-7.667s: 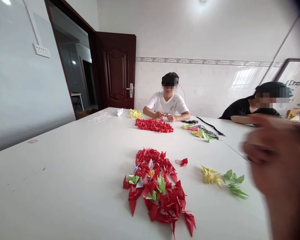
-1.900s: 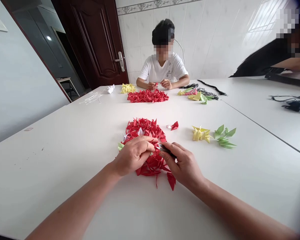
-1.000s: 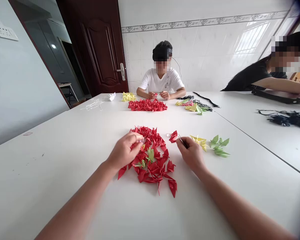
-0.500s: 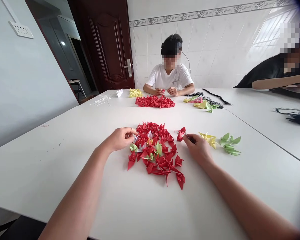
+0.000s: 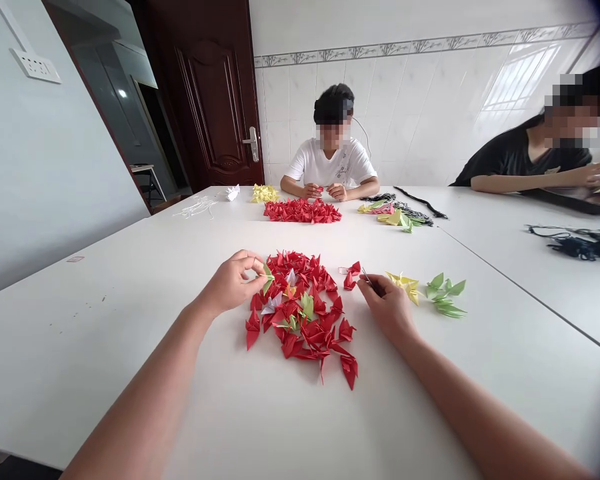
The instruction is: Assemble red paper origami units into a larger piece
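My left hand pinches a light green paper crane between thumb and fingertips, at the left edge of a pile of paper cranes. The pile is mostly red, with a few white, green and orange ones among them. My right hand is closed around a thin pointed metal tool, its tip angled up and to the left; the rest is hidden in the palm. Two red cranes lie just left of that tip. Beyond the right hand are yellow cranes and green cranes.
Across the white table, a person in a white shirt handles something red behind a red crane heap. Yellow cranes, white strings and tasselled cranes lie nearby. Another person sits far right, near dark cords.
My left hand has taken hold of the green crane and lifted it from the pile's left edge. The right hand keeps its grip, the tool's tip now pointing higher. The view has shifted slightly.
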`<state>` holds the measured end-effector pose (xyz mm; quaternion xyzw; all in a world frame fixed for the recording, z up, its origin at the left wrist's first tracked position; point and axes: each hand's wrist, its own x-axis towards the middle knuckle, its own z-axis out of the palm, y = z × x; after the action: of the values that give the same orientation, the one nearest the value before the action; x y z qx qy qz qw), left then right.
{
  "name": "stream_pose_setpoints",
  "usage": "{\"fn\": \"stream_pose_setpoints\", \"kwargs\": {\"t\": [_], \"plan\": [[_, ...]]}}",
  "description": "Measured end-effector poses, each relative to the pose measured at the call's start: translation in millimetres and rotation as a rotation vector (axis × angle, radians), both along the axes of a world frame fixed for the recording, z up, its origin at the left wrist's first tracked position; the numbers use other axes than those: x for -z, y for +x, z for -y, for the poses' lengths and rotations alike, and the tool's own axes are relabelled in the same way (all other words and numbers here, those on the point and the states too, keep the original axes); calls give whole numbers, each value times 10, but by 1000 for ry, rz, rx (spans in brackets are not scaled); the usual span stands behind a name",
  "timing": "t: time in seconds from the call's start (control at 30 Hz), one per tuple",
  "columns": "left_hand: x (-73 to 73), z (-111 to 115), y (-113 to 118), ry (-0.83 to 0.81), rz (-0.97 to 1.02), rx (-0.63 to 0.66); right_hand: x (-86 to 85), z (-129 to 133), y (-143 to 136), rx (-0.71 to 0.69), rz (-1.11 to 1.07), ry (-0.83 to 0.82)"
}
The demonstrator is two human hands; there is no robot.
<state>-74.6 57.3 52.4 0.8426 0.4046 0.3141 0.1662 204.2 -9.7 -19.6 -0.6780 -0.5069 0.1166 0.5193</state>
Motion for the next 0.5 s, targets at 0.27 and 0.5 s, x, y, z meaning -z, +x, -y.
{"fn": "stream_pose_setpoints", "kwargs": {"t": [0.27, 0.5], "plan": [[86, 306, 345, 54, 305, 226, -208, 375, -368, -260, 67, 158], [166, 458, 542, 137, 208, 370, -313, 592, -567, -424, 116, 210]]}}
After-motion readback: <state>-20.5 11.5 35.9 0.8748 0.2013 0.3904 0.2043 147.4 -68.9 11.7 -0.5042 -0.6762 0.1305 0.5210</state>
